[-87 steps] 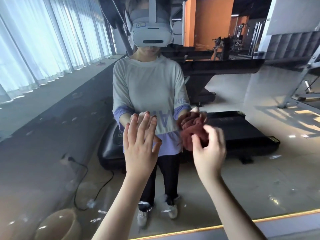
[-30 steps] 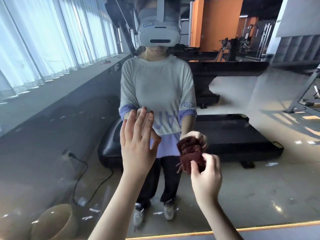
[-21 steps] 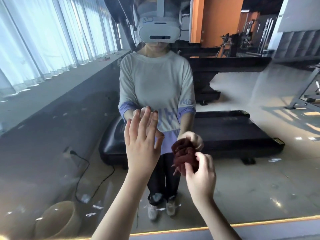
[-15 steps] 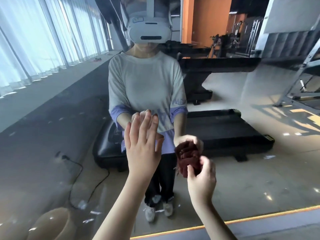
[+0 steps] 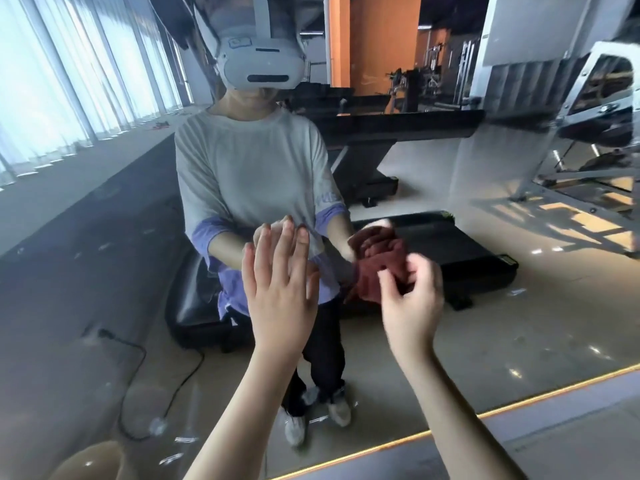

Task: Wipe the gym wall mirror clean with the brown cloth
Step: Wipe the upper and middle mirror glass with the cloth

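The left hand [image 5: 277, 299] lies flat, fingers straight and close together, against the wall mirror [image 5: 519, 323]. Just beside it, the blurred right hand [image 5: 410, 306] curls around the bunched brown cloth [image 5: 377, 268], holding it to the glass. In the reflection at lower left a tan round tub [image 5: 90, 460] shows only partly; its contents cannot be told.

Left hand [image 5: 277, 299] flat, upright — right hand [image 5: 412, 306] tight round the brown cloth [image 5: 377, 268]

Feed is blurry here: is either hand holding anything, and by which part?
The right hand grips the bunched brown cloth at its lower right side; the left hand holds nothing.
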A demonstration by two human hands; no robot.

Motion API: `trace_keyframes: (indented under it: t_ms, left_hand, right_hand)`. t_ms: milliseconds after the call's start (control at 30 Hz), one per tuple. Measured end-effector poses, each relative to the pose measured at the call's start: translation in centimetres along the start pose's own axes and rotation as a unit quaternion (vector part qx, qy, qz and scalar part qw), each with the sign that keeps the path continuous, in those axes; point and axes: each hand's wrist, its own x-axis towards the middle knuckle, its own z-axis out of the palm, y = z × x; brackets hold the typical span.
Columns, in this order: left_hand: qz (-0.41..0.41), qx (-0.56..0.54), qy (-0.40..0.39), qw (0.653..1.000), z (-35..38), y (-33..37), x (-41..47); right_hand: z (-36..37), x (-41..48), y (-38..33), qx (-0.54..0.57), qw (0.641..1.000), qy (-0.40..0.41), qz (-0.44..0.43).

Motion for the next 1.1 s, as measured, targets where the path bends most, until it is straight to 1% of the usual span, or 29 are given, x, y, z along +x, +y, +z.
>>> trace_keyframes:
  t_ms: [67,133,200,267,333,367,433,500,533,633,700,767,833,867,967,1000,1033,1100]
  left_hand:
    - [-0.003,-0.002,0.002,1.0,0.0,0.2,0.0]
    - [-0.011,-0.002,0.003,1.0,0.1,0.4,0.0]
    - [-0.023,-0.002,0.002,1.0,0.2,0.6,0.0]
    - [-0.024,0.001,0.005,1.0,0.1,0.9,0.0]
    - [-0.028,0.006,0.013,0.999,-0.1,1.1,0.3]
    - [-0.036,0.005,0.014,0.999,-0.1,1.2,0.4]
    - [-0.049,-0.01,0.006,0.999,0.0,1.3,0.5]
    - [-0.049,-0.027,-0.007,0.998,0.1,1.6,1.0]
    - [-0.045,-0.03,-0.01,0.998,0.2,1.9,1.3]
    - [-0.028,-0.033,-0.016,0.999,0.4,3.6,2.2]
    - [-0.037,-0.023,-0.014,0.999,0.9,4.3,2.5]
    - [-0.04,-0.003,-0.004,0.999,1.2,4.5,2.3]
    - [-0.035,0.002,0.002,0.999,1.4,4.6,2.4]
    - [-0.037,0.003,0.006,0.999,1.4,4.7,2.4]
    - [-0.052,0.006,0.013,0.999,1.3,5.2,2.4]
    - [-0.057,0.002,0.014,0.998,1.2,5.4,2.5]
    - [-0.057,-0.003,0.016,0.998,1.1,5.6,2.6]
    - [-0.029,-0.002,0.019,0.999,1.1,5.9,2.9]
  right_hand:
    - [-0.6,2.2,0.3,0.005,0.998,0.043,0.04]
    - [-0.6,1.9,0.3,-0.003,0.998,0.043,0.047]
    - [0.0,0.2,0.0,-0.013,1.0,-0.006,0.006]
    - [0.1,0.1,-0.8,-0.005,0.996,-0.052,-0.075]
    - [-0.2,2.4,-1.3,0.01,0.991,-0.053,-0.123]
    - [-0.4,3.7,-1.3,0.014,0.992,-0.036,-0.123]
    - [-1.1,5.3,-0.7,0.026,0.997,0.003,-0.075]
    - [-1.5,4.8,-0.1,0.027,0.999,0.015,-0.036]
    - [-1.5,4.2,0.1,0.021,0.999,0.0,-0.04]
    - [-1.6,4.8,0.1,0.022,0.99,-0.053,-0.13]
    - [-1.9,7.4,-0.2,0.039,0.987,-0.033,-0.152]
    - [-2.4,9.7,-0.2,0.059,0.989,0.014,-0.135]
    - [-2.6,9.9,-0.3,0.064,0.99,0.038,-0.118]
    - [-2.4,9.4,-0.4,0.056,0.989,0.033,-0.129]
    - [-1.8,8.2,-0.3,0.02,0.974,-0.021,-0.224]
    - [-2.0,8.8,-0.3,0.012,0.97,-0.026,-0.24]
    - [-2.3,9.6,-0.1,0.008,0.971,-0.015,-0.237]
    - [-3.2,11.3,0.7,0.021,0.982,0.031,-0.184]
